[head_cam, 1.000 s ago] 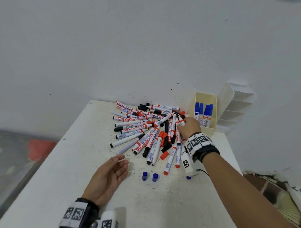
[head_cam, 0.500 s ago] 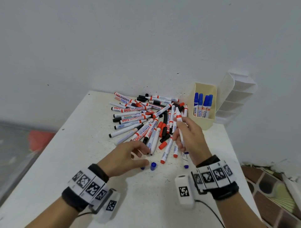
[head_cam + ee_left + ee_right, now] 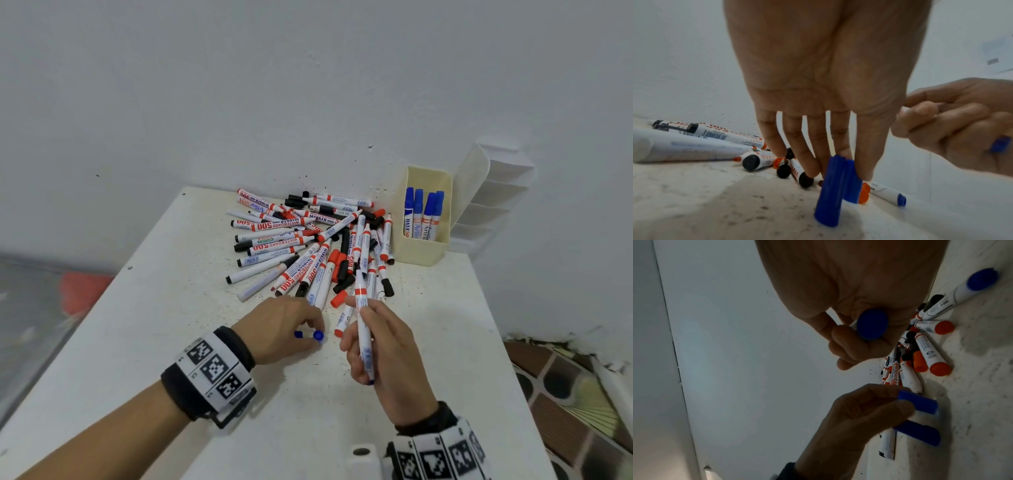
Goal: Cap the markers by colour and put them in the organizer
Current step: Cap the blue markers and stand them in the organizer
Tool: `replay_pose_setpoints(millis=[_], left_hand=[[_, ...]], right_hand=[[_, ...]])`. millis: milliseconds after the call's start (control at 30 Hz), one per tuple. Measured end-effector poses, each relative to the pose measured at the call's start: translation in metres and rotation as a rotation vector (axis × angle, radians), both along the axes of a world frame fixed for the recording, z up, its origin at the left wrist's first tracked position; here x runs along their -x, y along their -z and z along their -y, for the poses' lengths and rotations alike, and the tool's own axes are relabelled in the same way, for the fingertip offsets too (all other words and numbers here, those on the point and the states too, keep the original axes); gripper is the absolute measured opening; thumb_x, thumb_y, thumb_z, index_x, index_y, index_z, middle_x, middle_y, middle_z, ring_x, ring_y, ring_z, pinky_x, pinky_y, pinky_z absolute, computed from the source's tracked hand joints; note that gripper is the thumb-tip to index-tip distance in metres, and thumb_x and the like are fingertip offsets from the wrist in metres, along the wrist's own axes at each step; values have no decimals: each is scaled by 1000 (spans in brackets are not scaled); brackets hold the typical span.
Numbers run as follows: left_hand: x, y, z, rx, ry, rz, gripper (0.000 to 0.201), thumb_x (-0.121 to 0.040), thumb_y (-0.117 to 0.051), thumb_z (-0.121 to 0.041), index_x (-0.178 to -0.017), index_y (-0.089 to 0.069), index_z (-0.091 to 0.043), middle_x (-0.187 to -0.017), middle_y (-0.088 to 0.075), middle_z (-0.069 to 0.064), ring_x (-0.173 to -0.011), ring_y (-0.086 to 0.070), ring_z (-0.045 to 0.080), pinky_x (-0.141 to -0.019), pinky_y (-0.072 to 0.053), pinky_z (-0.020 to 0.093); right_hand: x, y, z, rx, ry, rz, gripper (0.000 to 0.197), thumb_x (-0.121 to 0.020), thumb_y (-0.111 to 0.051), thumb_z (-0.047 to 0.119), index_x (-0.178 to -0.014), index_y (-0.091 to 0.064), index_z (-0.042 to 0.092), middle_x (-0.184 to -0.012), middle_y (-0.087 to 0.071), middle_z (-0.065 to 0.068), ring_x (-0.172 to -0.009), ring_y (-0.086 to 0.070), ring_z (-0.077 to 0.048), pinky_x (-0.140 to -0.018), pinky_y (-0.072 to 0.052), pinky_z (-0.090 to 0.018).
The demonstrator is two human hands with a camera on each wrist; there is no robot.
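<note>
Your right hand [image 3: 380, 346] has its fingers wrapped round a blue marker [image 3: 362, 318], holding it almost upright above the tabletop [image 3: 144, 335], blue butt end low by your palm and the far end pointing up toward the pile. From here I can't tell whether its tip is bare, though that's surely why you're after a cap.

Your left hand [image 3: 281, 329] is down on the tabletop just beside it, fingers reaching straight down onto two loose blue caps [image 3: 830, 191]. The fingertips [image 3: 865, 168] are touching the tops of the caps, but they aren't closed round either one yet, so call that hand open and only touching.

Now the step: pick one cap, not both. They stand touching each other, so pinch the nearer one low on its sides between thumb and forefinger, or the other will likely skitter away. Turn it so the open mouth faces the marker's tip, bring the two hands together in the air, and push straight along the barrel until it seats. A crooked push will probably smear ink on your fingers.

Colour checks out: blue end, blue cap. Beyond your hands lies the pile of red and black markers [image 3: 308, 240] with loose caps scattered through it, and at the far right of the tabletop stands the cream organizer [image 3: 424, 251], already holding four capped blue markers [image 3: 423, 214] upright. That's where this one goes next.
</note>
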State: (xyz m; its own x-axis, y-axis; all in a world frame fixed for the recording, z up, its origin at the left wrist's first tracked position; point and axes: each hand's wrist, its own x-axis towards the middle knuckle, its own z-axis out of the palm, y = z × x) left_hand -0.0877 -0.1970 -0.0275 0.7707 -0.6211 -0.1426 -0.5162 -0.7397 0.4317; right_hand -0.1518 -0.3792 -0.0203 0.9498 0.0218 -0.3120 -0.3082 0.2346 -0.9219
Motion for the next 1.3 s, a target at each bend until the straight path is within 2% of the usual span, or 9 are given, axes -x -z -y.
replay_pose_setpoints(millis=[100,200,367,533,667,833,967,1133,1300], left_hand=[[-1,-6,-4,171,-86,-69,14,-91,-65,-35,-101,-66,-26,-98,-66,-16,-89,-59,0,-81,-48,20],[-2,-21,-9,507,-235,-211,10,-91,-67,-25,-101,-66,-21,-86,-72,-9,-83,-67,3,-81,-53,22],[-2,-43,-10,866,-463,-231,12,-92,-66,-19,-103,-63,-15,-82,-75,3,-76,-69,9,-73,-48,21],[5,-47,-10,891,-427,-213,9,-91,-67,-17,-97,-66,-12,-83,-75,0,-78,-70,8,-72,-51,19],[12,-42,-7,872,-397,-176,7,-89,-68,-21,-94,-69,-14,-88,-74,2,-82,-70,16,-76,-56,25],[16,-38,-6,1003,-436,-197,6,-88,-66,-14,-88,-69,-9,-86,-73,6,-74,-72,20,-70,-60,29],[14,-35,-5,1022,-447,-180,5,-90,-64,-11,-90,-69,-10,-88,-73,8,-79,-71,19,-71,-58,25],[12,-32,-5,986,-390,-213,8,-90,-66,-11,-95,-70,-6,-88,-74,5,-82,-72,19,-76,-59,28],[16,-29,2,1012,-397,-199,12,-89,-65,-13,-90,-70,-2,-82,-72,1,-78,-72,17,-74,-58,27]], right_hand=[[5,3,1,7,-70,-17,33,-103,-34,26,-101,-52,-2,-48,-56,-2,-31,-44,-8,-34,-35,-17],[15,-1,-3,127,-85,76,30,-103,-37,22,-96,-58,1,-57,-58,-11,-33,-40,-13,-37,-33,-18],[32,-10,-14,272,-129,202,23,-103,-41,24,-114,-62,23,-65,-61,-6,-40,-36,-19,-37,-31,-20],[34,-13,-20,342,-153,232,24,-102,-41,27,-116,-60,27,-65,-63,-4,-40,-39,-15,-36,-34,-20],[34,-18,-23,335,-154,230,23,-102,-42,25,-117,-60,26,-64,-62,-3,-39,-37,-11,-36,-32,-18],[35,-16,-28,381,-152,248,22,-102,-42,26,-115,-61,28,-64,-61,-4,-40,-37,-10,-37,-33,-20],[35,-15,-28,385,-155,231,22,-102,-43,26,-113,-61,29,-64,-61,-5,-39,-36,-10,-37,-33,-19],[35,-16,-26,353,-139,226,21,-102,-43,24,-109,-62,29,-64,-60,-10,-39,-36,-11,-37,-32,-19],[35,-16,-27,328,-107,230,21,-102,-43,23,-106,-63,29,-62,-60,-4,-38,-35,-9,-37,-31,-18]])
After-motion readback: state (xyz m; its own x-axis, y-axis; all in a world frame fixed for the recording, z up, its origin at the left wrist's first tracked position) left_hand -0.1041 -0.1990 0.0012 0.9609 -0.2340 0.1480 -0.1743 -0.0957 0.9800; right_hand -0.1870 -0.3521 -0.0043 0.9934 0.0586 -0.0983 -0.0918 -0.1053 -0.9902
